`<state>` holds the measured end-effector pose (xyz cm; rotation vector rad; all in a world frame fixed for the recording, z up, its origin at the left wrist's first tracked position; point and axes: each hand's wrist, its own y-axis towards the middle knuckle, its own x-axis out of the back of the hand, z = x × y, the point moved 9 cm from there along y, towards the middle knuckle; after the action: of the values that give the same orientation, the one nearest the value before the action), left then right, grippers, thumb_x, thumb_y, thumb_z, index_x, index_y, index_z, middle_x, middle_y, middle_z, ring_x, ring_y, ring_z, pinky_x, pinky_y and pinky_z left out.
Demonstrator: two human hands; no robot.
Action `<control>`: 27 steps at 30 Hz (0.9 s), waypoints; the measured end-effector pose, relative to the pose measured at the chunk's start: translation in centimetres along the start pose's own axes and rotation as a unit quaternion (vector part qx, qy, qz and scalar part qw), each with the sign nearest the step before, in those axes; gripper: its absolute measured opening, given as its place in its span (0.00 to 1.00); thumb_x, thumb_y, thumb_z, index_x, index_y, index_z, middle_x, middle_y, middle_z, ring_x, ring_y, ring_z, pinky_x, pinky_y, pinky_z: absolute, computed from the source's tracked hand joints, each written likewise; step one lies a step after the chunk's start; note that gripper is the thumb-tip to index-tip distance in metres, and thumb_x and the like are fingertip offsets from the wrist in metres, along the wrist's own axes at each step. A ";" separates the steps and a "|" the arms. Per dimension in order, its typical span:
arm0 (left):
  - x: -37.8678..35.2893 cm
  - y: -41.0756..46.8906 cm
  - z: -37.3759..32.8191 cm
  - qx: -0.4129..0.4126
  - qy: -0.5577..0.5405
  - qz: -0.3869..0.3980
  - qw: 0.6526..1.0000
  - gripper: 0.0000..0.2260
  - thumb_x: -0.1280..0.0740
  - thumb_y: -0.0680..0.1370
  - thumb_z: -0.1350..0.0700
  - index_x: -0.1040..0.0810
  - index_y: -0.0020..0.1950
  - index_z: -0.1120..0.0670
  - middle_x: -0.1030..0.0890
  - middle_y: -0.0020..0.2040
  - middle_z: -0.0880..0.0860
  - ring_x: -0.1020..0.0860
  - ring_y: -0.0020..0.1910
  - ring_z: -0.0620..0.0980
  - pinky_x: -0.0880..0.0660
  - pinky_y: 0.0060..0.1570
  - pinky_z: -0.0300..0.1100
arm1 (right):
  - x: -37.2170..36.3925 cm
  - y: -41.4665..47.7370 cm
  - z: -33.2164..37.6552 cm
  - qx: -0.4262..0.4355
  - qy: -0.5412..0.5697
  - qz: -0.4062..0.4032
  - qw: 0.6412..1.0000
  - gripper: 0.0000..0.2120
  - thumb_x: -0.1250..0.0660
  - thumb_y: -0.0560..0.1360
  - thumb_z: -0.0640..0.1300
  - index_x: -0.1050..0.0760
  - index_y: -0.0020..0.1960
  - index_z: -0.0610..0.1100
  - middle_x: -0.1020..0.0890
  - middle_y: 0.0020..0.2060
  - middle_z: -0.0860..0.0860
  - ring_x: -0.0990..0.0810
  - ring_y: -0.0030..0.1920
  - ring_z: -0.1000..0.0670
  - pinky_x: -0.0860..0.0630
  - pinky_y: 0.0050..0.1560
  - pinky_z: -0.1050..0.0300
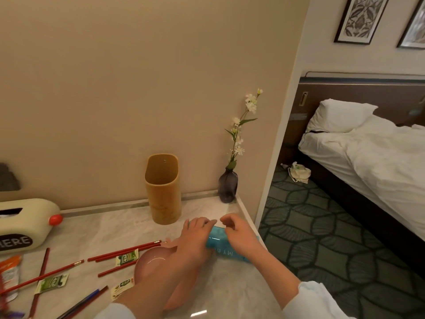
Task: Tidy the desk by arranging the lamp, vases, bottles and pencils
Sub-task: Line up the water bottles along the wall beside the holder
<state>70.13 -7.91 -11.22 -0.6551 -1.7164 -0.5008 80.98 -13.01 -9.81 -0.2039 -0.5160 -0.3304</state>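
While both hands, left hand (pixel 195 236) and right hand (pixel 239 236), clasp the lying blue bottle (pixel 226 246) near the desk edge (pixel 247 212), a slip could roll it off.

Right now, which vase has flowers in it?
The dark purple glass vase in the desk's back corner holds white flowers; the pink vase lies on its side without any.

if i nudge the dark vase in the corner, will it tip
Probably, yes. The vase looks narrow-based, and its tall flower stem puts weight high. It looks like glass, so likely fragile, and it stands near the desk edge.
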 end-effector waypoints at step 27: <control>11.2 -8.9 19.1 0.124 -0.231 -0.271 0.926 0.29 0.31 0.75 0.45 0.41 0.69 0.51 0.40 0.63 0.47 0.36 0.62 0.45 0.30 0.54 0.39 | -7.8 2.6 24.5 0.265 0.008 -0.117 0.957 0.19 0.31 0.72 0.52 0.28 0.61 0.52 0.27 0.56 0.58 0.29 0.55 0.60 0.32 0.53 0.65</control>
<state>48.39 -0.53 -4.71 -0.0989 -2.3803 -0.5183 64.52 -1.94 6.75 0.3834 -0.5967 -0.4109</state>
